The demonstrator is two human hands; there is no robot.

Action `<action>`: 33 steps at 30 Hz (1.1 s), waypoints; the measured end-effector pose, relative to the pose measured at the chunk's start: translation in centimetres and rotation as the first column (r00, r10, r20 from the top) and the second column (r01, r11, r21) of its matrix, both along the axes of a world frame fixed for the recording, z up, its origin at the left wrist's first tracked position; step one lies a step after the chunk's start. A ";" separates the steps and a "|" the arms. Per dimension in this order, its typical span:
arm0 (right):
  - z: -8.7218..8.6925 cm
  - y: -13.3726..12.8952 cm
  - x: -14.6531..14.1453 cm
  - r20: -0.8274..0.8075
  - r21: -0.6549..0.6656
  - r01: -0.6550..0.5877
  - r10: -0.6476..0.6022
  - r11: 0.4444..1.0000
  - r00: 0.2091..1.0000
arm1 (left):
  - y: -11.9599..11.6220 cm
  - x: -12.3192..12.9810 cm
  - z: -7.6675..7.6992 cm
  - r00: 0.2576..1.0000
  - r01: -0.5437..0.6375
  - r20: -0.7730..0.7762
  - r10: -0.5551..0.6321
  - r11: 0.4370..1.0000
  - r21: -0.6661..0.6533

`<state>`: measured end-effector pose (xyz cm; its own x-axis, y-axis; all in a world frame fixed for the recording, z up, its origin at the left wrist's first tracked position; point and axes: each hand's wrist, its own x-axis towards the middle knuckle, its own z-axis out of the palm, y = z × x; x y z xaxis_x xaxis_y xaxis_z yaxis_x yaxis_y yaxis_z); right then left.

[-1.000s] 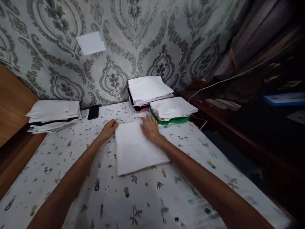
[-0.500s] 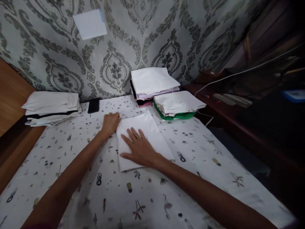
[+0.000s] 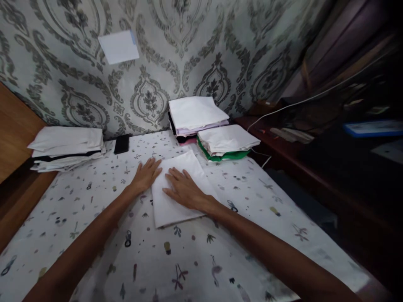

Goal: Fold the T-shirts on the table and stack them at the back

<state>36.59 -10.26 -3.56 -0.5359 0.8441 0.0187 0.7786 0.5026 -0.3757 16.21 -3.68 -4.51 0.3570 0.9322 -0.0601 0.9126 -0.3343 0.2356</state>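
Observation:
A folded white cloth [image 3: 176, 209] lies flat on the patterned bed sheet [image 3: 103, 256] in front of me. My right hand [image 3: 185, 191] rests palm down on the cloth's upper middle, fingers spread. At its upper left edge, my left hand [image 3: 146, 175] lies flat, with the fingertips touching the cloth and the palm over the sheet. Neither hand grips anything. Whether the cloth is a garment cannot be told from its folded shape.
A folded stack of white cloths [image 3: 67, 142] sits at the far left beside a black phone [image 3: 121, 144]. Against the wall is a taller stack of folded cloths [image 3: 197, 112], with a green-bottomed stack [image 3: 226, 140] in front. A cable [image 3: 302, 100] crosses dark furniture on the right.
My left hand has flattened out, its fingers now extended at the cloth's edge. My right hand has slid slightly up the cloth. The camera view has shifted a little.

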 end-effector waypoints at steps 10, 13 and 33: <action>-1.3 6.4 3.2 0.072 0.027 0.306 -0.307 0.952 0.949 | -12.5 3.3 -1.9 0.904 0.427 -0.094 -0.417 0.892 0.146; -0.9 7.3 3.2 0.075 0.032 0.319 -0.321 0.947 0.944 | -14.8 2.6 -2.5 0.917 0.389 0.040 -0.398 0.911 0.140; 2.5 8.5 5.2 0.023 -0.161 0.207 -0.206 0.965 0.978 | -10.5 -4.1 5.2 0.115 -0.109 0.618 0.778 0.628 -0.771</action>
